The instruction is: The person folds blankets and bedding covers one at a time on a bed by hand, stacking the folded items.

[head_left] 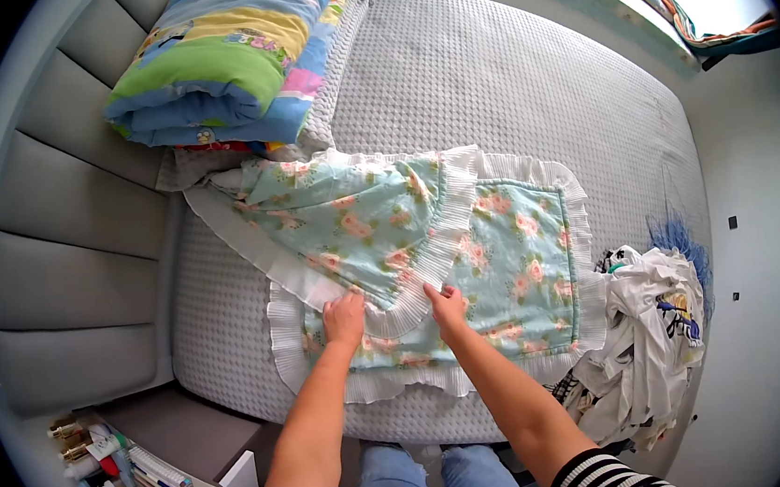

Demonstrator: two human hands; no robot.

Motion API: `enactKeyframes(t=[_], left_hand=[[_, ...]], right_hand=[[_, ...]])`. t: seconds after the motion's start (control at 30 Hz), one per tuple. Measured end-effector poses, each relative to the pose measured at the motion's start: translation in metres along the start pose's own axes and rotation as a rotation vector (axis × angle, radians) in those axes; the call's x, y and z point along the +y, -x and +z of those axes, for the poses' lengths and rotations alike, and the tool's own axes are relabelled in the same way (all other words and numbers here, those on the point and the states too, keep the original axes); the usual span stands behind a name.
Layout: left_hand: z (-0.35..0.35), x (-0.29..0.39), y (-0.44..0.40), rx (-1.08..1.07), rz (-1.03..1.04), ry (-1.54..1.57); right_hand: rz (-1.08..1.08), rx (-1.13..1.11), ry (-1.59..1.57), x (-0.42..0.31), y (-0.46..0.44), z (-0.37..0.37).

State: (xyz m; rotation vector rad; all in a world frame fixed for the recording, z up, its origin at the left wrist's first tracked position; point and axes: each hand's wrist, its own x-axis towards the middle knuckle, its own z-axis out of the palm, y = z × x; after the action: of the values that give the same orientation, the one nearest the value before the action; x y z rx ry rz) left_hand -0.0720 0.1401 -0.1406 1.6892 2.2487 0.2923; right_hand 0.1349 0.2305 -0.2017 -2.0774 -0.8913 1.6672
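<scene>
A pale green floral cloth [524,268] with a white pleated ruffle lies on the bed, with a second layer of the same print [350,219] lying askew over its left part. My left hand [345,317] is closed on the ruffled edge of the upper layer, near its lower corner. Just right of that corner, my right hand [446,304] pinches the ruffle, thumb toward the cloth. The upper layer's far left end is bunched near the pillow.
Folded colourful bedding [222,62] sits at the upper left by the grey headboard [72,255]. Crumpled white clothes [643,332] lie at the right edge of the grey mattress cover [486,74]. A cabinet [178,428] with books and bottles stands lower left.
</scene>
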Motion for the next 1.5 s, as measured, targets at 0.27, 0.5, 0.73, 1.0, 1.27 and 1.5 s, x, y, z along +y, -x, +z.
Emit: enactKeyframes(t=[0.27,0.5,0.73,1.0,1.27,1.5], left_hand=[[-0.088,0.109,0.013,-0.090,0.100,0.518],[-0.068,0.115,0.000,0.346,0.281,0.045],[-0.091,0.067,-0.049,0.484,0.075,0.095],[-0.078,0.171,-0.003,-0.287,0.410,0.406],[-0.034,0.180,-0.065,0.192,0.356,0.456],[0.013,0.051,-0.127,0.058,-0.199,0.280]], right_hand=[[-0.168,-0.597,-0.485,-0.082,0.051,-0.031],[-0.268,-0.648,-0.357,-0.140,0.099,-0.139],[-0.285,-0.525,-0.194,-0.123,0.107,-0.216],[-0.400,-0.081,0.109,-0.073,0.041,-0.331],[-0.676,0.348,0.859,-0.111,0.000,-0.309],[-0.653,0.167,0.564,-0.147,-0.090,-0.224]])
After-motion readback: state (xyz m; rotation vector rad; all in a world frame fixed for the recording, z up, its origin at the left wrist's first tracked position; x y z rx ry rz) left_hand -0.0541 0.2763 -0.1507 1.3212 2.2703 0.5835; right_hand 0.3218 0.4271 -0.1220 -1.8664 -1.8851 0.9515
